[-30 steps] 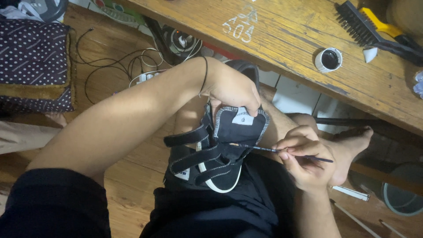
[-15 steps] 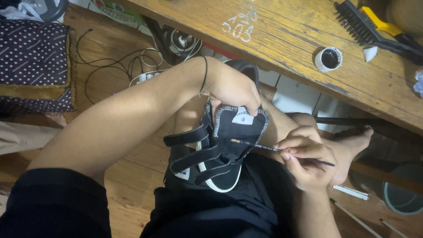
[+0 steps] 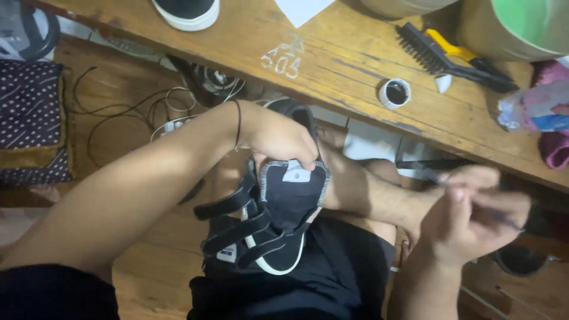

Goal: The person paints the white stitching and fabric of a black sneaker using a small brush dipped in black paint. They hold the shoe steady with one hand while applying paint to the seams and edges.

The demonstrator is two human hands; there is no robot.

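A black strap shoe (image 3: 267,228) with a white sole edge rests on my lap, its tongue folded up toward me. My left hand (image 3: 278,137) grips the top of the shoe at the tongue. My right hand (image 3: 468,219), blurred with motion, is off to the right of the shoe, away from it, fingers closed on a thin dark tool (image 3: 504,219) like a small brush or awl.
A wooden bench (image 3: 332,65) runs across the top with a black-and-yellow brush (image 3: 450,56), a small round pot (image 3: 395,92), another shoe (image 3: 186,10) and cloths (image 3: 542,112). A dotted cushion (image 3: 32,121) and cables (image 3: 130,112) lie on the wooden floor at left.
My right hand has pulled away from the shoe's tongue to the right with the thin tool. The camera has tilted, showing more of the bench. My left hand still holds the shoe.
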